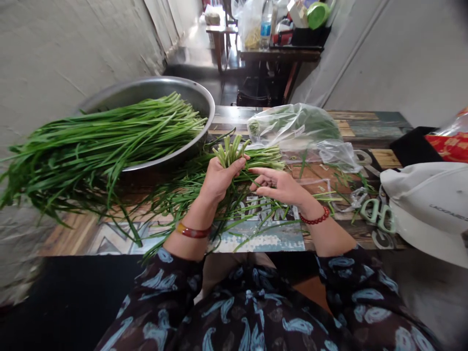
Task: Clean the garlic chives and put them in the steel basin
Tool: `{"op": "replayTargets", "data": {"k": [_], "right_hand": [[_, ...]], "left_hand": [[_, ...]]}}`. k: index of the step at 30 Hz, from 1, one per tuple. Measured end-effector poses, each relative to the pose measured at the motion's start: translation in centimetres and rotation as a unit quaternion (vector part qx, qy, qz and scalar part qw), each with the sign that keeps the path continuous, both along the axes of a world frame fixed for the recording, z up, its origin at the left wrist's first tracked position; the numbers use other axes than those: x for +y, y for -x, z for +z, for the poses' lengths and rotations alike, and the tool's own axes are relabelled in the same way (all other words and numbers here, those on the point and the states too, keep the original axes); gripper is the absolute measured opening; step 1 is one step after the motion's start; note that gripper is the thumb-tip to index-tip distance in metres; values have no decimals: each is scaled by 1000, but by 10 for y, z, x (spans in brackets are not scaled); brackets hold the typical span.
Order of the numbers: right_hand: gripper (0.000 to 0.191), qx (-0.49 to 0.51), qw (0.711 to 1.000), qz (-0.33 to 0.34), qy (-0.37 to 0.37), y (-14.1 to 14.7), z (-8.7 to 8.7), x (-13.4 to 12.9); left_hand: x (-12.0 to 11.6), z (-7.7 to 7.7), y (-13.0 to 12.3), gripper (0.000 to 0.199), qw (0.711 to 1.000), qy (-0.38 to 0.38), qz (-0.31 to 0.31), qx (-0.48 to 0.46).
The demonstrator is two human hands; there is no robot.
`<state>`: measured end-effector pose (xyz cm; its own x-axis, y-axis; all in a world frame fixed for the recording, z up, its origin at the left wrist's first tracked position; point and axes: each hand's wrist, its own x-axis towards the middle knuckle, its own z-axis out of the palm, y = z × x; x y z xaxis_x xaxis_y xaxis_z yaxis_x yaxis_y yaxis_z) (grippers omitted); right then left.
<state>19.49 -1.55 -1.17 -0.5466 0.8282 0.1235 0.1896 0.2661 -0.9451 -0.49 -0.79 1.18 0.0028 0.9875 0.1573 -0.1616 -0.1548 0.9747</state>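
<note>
My left hand (223, 176) is wrapped round a bunch of green stalks (231, 150), their pale cut ends pointing up and away. Just right of it, my right hand (276, 185) has its fingers apart and slightly curled, close to loose stalks, with nothing held in it. Beneath and behind both hands, more green stalks (268, 158) lie on the patterned wooden table (270, 239). A large heap of long green leaves (120, 131) fills a metal basin (210, 105) at the left and hangs over its rim.
Behind my right hand lies a clear plastic bag (296, 124) of greens. Green-handled scissors (378, 212) and a white cap (431, 204) are at the right, near a black box (413, 146). Farther back, another table (281, 54) holds a bottle (266, 27) and bags.
</note>
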Motion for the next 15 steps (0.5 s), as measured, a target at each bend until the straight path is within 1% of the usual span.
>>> {"op": "replayTargets", "data": {"k": [1,2,4,5,6,8,10,11,13,15], "right_hand": [[53,-25,1000,6,-13,1,-1,-1],[47,-52,998,1,-35,0,-2,0],[34,-105,989,-15,-99,-4,-4,1],[30,-131,983,-12,-128,-8,-4,3],[28,-154,977,-1,-149,-12,-4,3],[25,-187,968,44,-164,-19,-1,4],[21,-184,965,76,-172,-22,3,4],[21,-170,966,72,-181,-21,5,3],[22,-138,970,24,-200,-19,8,3],[23,-125,971,-53,-198,-17,9,5]], "left_hand": [[0,0,0,33,1000,1,-1,1],[0,1,0,33,1000,0,1,-1],[1,4,3,33,1000,-8,15,-12],[2,5,5,33,999,-14,28,-20],[2,7,7,32,999,-22,41,-28],[3,9,10,30,996,-38,63,-40],[3,10,12,28,996,-46,72,-37],[3,9,12,29,996,-46,71,-29],[2,9,11,30,997,-45,60,-5],[1,9,9,30,997,-57,44,18]]}}
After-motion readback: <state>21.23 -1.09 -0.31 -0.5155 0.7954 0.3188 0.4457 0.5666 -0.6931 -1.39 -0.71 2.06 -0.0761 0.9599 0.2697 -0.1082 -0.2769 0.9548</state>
